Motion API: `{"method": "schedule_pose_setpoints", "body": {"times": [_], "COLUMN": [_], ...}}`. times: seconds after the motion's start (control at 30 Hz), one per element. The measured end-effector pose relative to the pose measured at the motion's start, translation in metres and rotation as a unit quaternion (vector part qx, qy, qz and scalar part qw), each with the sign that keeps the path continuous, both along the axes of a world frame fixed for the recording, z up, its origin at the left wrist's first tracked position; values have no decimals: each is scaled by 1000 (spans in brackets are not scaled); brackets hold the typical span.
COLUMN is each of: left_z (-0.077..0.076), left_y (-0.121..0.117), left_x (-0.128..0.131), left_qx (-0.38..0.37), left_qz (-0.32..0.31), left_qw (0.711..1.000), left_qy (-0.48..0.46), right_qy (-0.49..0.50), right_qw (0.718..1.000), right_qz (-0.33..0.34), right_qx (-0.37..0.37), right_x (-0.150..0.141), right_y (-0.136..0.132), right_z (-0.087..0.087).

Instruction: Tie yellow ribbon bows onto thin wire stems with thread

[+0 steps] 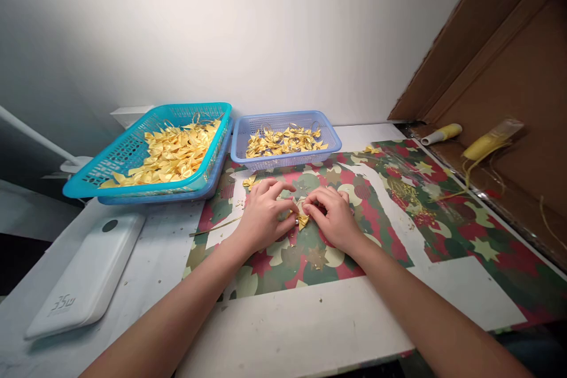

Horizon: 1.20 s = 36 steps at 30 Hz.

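Note:
A small yellow ribbon bow (303,221) is between my two hands, just above the patterned paper. My left hand (266,215) pinches the bow's left side between thumb and fingers, with the other fingers arched above. My right hand (333,215) is closed close beside the bow, its thumb and forefinger pressed together; whatever is in that pinch is too small to make out. From under my left hand a thin gold cord (217,228) runs out to the left. Another yellow bow (250,182) lies just beyond my left hand.
A turquoise basket (84,188) of yellow bows rests in a blue one at left. Behind my hands stands a periwinkle basket (287,159) with more bows. A white power bank (84,277) lies left. Yellow thread spools (491,139) are at right, near gold scraps (407,195).

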<state>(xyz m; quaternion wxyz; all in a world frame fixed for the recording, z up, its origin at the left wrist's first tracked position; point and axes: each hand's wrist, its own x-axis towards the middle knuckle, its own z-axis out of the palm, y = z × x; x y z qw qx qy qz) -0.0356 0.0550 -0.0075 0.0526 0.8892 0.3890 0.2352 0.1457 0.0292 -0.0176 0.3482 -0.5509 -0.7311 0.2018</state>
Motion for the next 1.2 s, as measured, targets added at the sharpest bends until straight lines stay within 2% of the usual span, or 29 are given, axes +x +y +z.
{"method": "schedule_pose_setpoints", "body": {"times": [0.1, 0.23, 0.47, 0.8, 1.2], "left_z": [2, 10, 23, 8, 5], "left_y": [0, 6, 23, 19, 16], "left_x": [0, 1, 10, 8, 8], "left_qx": [-25, -96, -198, -212, -209], "left_qz": [0, 6, -28, 19, 55], "left_qw": [999, 994, 980, 975, 974], "left_qy": [-21, -59, -9, -57, -60], "right_qy": [1, 1, 10, 5, 16], "right_qw": [1000, 1000, 1000, 1000, 1000], "right_qz": [2, 4, 2, -5, -4], "right_qx": [-1, 6, 4, 14, 19], "right_x": [0, 0, 0, -3, -3], "right_y": [1, 2, 2, 2, 1], "right_z": [-2, -5, -3, -3, -2]}}
